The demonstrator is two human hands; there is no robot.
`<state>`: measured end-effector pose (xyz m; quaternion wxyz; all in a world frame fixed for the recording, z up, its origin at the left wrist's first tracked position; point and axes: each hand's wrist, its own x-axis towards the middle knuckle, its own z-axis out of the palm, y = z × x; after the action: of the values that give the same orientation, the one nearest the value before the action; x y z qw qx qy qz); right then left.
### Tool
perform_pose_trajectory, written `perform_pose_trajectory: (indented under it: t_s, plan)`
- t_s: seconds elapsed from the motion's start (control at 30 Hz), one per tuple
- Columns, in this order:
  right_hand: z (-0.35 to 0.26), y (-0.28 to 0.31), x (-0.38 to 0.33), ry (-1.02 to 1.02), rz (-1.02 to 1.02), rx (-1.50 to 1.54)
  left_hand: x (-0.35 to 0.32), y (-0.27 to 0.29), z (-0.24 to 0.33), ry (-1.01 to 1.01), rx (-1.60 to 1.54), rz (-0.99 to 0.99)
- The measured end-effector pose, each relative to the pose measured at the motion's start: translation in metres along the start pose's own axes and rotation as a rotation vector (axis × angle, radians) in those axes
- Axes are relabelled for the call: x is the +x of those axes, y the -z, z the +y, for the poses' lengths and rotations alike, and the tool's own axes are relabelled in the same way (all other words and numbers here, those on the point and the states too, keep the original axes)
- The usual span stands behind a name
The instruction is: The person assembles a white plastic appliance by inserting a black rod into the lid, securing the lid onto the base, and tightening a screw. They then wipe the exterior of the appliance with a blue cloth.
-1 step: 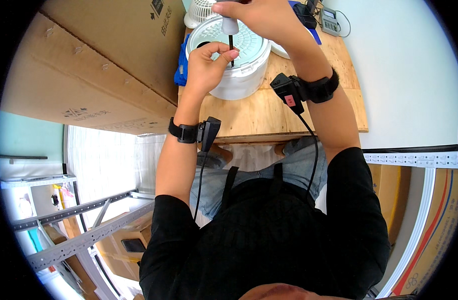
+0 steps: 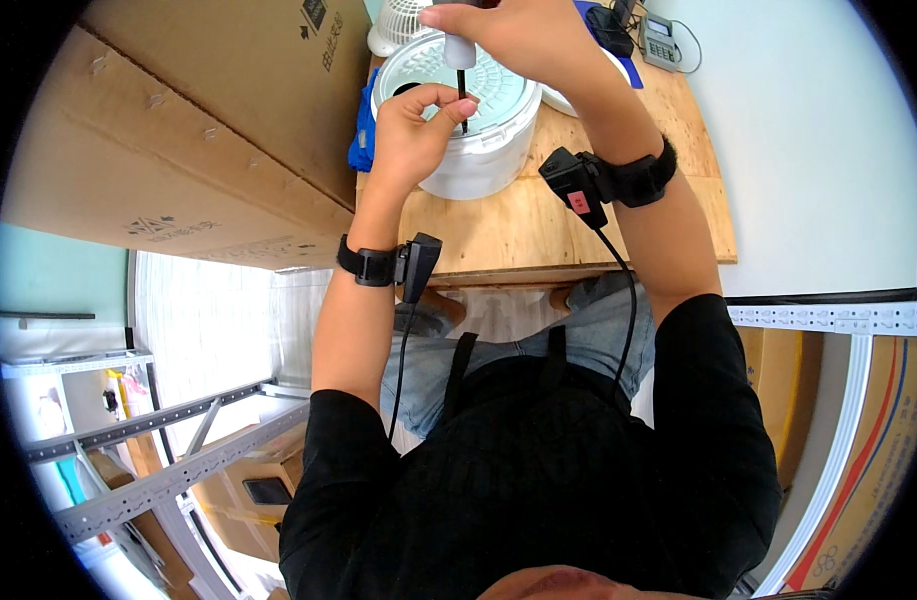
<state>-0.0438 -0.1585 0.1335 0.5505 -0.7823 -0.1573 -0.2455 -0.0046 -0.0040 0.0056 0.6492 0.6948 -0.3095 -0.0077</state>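
**Both hands on the screwdriver [image 2: 460, 52], tip down at the near rim of the white tub [image 2: 479, 172]**

Your right hand [image 2: 541, 42] is closed around the top of the grey-white handle; the upper frame edge cuts off some of that grip. Your left hand [image 2: 409, 138] pinches the black shaft [image 2: 463, 82] between thumb and fingers, low down. Driver's near upright, shaft end at the front edge of the pale patterned lid [image 2: 504, 92]. Can't tell whether it's seated in a screw; too small to read.

Tub sits on the wooden bench [image 2: 459, 238], lid on. A dark round patch on the lid is partly behind your left fingers. White slotted basket [image 2: 399, 22] just behind the tub, blue cloth [image 2: 362, 145] beside it on the left. Grey keypad unit [image 2: 660, 42] at the far right of the bench. Large cardboard box [image 2: 229, 110] to your left. You've got a black strapped unit on each forearm.
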Motion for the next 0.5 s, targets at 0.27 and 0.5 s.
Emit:
perform_pose_trajectory:
  t_s: [0.27, 0.5]
  plan:
    - [0.0, -0.006, -0.006, 0.071, 0.09, -0.11, -0.002, 0.003, 0.002, 0.013, 0.013, -0.08]
    - [-0.007, 0.003, 0.0, 0.054, 0.142, 0.159, -0.009, 0.0, 0.007, -0.171, 0.413, -0.073]
